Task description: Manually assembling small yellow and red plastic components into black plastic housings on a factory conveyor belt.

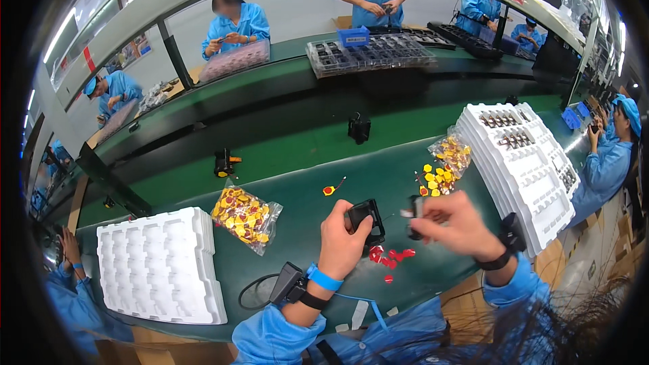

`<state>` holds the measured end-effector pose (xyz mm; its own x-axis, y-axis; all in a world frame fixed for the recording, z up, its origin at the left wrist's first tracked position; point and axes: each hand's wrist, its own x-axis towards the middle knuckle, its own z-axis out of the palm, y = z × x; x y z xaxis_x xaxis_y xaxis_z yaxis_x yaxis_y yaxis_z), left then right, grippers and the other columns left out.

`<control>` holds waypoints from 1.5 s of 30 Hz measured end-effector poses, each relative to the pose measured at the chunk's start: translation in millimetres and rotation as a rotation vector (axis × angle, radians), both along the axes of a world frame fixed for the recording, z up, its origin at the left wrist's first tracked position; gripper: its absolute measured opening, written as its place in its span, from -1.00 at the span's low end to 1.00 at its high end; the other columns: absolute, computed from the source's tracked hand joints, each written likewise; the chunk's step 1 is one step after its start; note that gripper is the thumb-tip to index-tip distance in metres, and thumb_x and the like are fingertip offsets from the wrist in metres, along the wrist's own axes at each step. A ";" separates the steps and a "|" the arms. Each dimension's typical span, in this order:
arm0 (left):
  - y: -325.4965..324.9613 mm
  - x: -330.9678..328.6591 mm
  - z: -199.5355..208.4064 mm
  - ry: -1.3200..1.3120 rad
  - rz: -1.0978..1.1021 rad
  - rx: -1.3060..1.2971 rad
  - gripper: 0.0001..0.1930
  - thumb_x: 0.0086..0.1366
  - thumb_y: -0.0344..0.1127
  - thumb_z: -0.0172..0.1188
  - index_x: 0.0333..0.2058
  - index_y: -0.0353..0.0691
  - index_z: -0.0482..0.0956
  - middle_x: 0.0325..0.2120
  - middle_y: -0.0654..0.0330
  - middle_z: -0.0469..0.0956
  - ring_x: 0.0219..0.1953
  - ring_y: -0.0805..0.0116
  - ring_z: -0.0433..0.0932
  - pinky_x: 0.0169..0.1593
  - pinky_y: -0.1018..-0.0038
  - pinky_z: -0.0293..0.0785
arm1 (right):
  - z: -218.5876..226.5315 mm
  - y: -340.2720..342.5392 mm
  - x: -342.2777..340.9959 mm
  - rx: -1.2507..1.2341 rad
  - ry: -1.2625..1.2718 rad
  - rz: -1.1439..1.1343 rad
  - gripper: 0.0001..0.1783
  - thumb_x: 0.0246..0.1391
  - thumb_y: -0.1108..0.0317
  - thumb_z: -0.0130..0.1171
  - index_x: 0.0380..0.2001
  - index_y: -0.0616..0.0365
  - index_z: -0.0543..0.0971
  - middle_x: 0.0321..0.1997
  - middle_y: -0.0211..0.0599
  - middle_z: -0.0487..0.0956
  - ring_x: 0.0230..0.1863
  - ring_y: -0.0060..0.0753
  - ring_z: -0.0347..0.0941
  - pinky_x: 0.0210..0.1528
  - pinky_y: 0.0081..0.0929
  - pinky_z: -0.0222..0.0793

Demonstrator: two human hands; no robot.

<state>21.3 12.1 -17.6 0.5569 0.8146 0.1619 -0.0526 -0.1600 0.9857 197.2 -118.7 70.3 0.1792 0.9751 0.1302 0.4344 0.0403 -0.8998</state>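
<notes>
The green surface [297,247] is bare just left of my left hand [340,235], its near edge close. That hand's fingers curl round a black housing [364,209] above it; my right hand [451,222] pinches a small dark part [414,222], fingers nearly together. A loose pinch could drop it among the red pieces [397,257].

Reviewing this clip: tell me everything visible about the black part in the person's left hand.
The black part is boxy, with a squarish frame-like rim and a smooth, slightly shiny surface that looks like plastic. The left hand holds it at a tilt above the green bench, thumb across its near side, other fingers around its left. Small red pieces lie near its lower right in the picture. Its inner detail is too dark to make out.
</notes>
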 end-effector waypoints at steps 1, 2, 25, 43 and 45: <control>-1.2 -0.7 2.5 0.064 0.020 0.068 -0.78 0.24 -0.42 0.24 -0.32 -0.34 0.34 -0.64 0.14 0.55 -0.60 0.55 0.52 -0.54 0.50 0.34 | -10.2 8.0 -5.9 0.005 0.006 0.000 -0.77 0.14 0.40 0.24 -0.55 0.29 0.53 -0.66 -0.38 0.54 -0.64 -0.61 0.49 -0.58 -0.65 0.35; -2.5 -0.9 2.9 0.068 0.020 0.073 -0.78 0.24 -0.42 0.24 -0.32 -0.34 0.34 -0.64 0.14 0.55 -0.60 0.55 0.52 -0.54 0.50 0.34 | -22.3 17.1 -9.3 0.030 -0.072 0.019 -0.79 0.14 0.42 0.25 -0.53 0.31 0.54 -0.65 -0.40 0.53 -0.63 -0.66 0.47 -0.59 -0.66 0.32; -4.0 2.2 5.8 0.026 0.120 0.117 -0.81 0.27 -0.42 0.24 -0.34 -0.32 0.37 -0.61 0.21 0.57 -0.55 0.67 0.47 -0.53 0.65 0.30 | -51.3 58.1 -4.9 0.026 0.055 0.151 -0.69 0.16 0.38 0.23 -0.61 0.29 0.45 -0.74 -0.39 0.45 -0.74 -0.63 0.40 -0.68 -0.63 0.23; -9.0 0.0 11.7 0.003 0.046 0.163 -0.78 0.28 -0.37 0.24 -0.27 -0.30 0.37 -0.67 0.21 0.51 -0.64 0.63 0.39 -0.57 0.58 0.25 | -83.4 58.8 -14.8 0.197 0.120 0.029 -0.69 0.12 0.35 0.25 -0.61 0.31 0.48 -0.75 -0.33 0.41 -0.71 -0.64 0.29 -0.63 -0.58 0.17; -8.8 -0.6 9.1 -0.015 0.025 0.210 -0.77 0.29 -0.34 0.24 -0.26 -0.30 0.37 -0.68 0.22 0.48 -0.65 0.62 0.38 -0.57 0.57 0.25 | -80.8 54.4 -15.8 0.242 0.057 0.045 -0.71 0.11 0.36 0.25 -0.60 0.30 0.49 -0.74 -0.33 0.44 -0.70 -0.64 0.30 -0.63 -0.57 0.18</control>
